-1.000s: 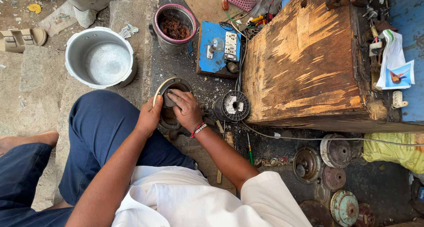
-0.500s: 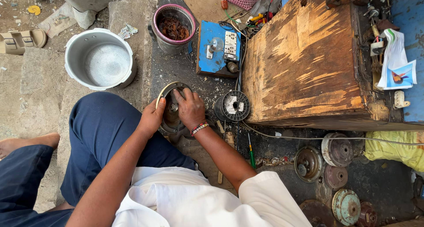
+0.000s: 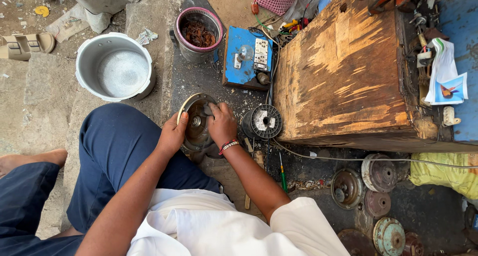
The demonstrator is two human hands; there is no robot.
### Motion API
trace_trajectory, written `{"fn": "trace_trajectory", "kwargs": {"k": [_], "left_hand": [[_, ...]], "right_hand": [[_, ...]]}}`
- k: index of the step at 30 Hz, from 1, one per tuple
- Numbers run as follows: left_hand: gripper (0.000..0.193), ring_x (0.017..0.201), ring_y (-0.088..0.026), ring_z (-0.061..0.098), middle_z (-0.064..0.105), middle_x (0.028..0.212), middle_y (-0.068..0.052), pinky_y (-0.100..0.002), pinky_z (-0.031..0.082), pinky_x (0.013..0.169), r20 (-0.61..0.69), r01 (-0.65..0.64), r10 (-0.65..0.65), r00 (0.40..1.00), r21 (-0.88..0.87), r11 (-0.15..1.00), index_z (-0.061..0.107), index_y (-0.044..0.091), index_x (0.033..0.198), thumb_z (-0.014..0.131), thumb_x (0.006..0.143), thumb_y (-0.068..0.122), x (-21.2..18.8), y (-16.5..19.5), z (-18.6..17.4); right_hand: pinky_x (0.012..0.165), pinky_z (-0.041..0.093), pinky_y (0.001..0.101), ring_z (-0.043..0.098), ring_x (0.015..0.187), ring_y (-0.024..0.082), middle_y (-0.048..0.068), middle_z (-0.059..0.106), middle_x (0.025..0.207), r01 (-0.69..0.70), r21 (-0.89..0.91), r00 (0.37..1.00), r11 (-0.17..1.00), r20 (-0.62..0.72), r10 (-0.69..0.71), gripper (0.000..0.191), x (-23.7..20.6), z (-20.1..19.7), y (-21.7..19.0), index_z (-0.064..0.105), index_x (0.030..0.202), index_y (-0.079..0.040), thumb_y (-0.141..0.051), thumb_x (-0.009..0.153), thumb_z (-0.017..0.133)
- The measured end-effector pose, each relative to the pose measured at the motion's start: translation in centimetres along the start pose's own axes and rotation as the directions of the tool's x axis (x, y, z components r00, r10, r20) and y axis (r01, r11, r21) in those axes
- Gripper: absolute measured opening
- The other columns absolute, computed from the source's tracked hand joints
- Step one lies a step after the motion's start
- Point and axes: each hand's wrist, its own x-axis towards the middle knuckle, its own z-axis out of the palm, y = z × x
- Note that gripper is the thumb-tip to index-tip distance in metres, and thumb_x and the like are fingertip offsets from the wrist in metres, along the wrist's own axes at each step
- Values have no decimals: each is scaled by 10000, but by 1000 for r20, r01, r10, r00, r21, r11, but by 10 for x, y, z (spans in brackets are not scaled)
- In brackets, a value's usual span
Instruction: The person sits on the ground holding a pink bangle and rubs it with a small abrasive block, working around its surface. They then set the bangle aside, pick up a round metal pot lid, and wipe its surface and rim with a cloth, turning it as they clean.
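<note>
Outdoor repair spot, seen from above: dark greasy ground beside grey concrete slabs, with a large worn wooden crate (image 3: 343,72) at upper right.

Item in hand: round metal motor end cover (image 3: 195,120), dished, dark with grime, hub and shaft hole at its middle; it sits on the ground just in front of the person's knee, tilted toward them. Left hand (image 3: 172,134) grips the cover's near left rim, thumb lying over the edge, fingers curled behind it. Right hand (image 3: 222,125) rests on the cover's right side, fingers close together and bent down onto the inner face; beaded bracelet (image 3: 228,146) at the wrist.

Nearby stock: black wire spool (image 3: 262,121) just right of the right hand; blue switchboard box (image 3: 248,57) with white sockets beyond it; steel pot (image 3: 198,33) with a pink rim holding brownish copper wire; empty aluminium pot (image 3: 115,67) on the concrete, well left. Green-handled screwdriver (image 3: 282,174) lies by the right forearm. Several rusty round motor covers (image 3: 378,173) lie at lower right, next to a yellow sack (image 3: 443,170). Tan sandal (image 3: 27,43) at far left.
</note>
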Motion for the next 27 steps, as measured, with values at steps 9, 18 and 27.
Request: {"fn": "trace_trajectory", "kwargs": {"k": [9,18,27], "left_hand": [[537,967,-149,646,735,1064,-101,-316,534,872,47,25,-22,999,-69,997,602,18,1352,480,1060,452,3,2,2],[533,968,-126,613,705,1080,-65,-283,516,869,80,55,-43,996,-152,987,602,25,1348,476,1064,458,5,2,1],[517,970,-131,587,673,1043,-84,-303,510,866,-63,-66,57,996,-134,989,648,0,1290,478,1122,458,3,-6,1]], "right_hand": [[972,502,313,652,1139,218,75,655,1191,-243,614,958,751,274,86,491,12,8,-5,642,1364,-41,-106,883,713],[968,516,317,655,1110,197,50,642,1151,-94,669,926,737,330,-182,487,-1,4,-5,644,1365,-78,-47,882,707],[954,529,341,668,1089,241,68,628,1133,13,644,820,765,432,-377,459,-18,3,6,671,1313,-80,-68,854,688]]}}
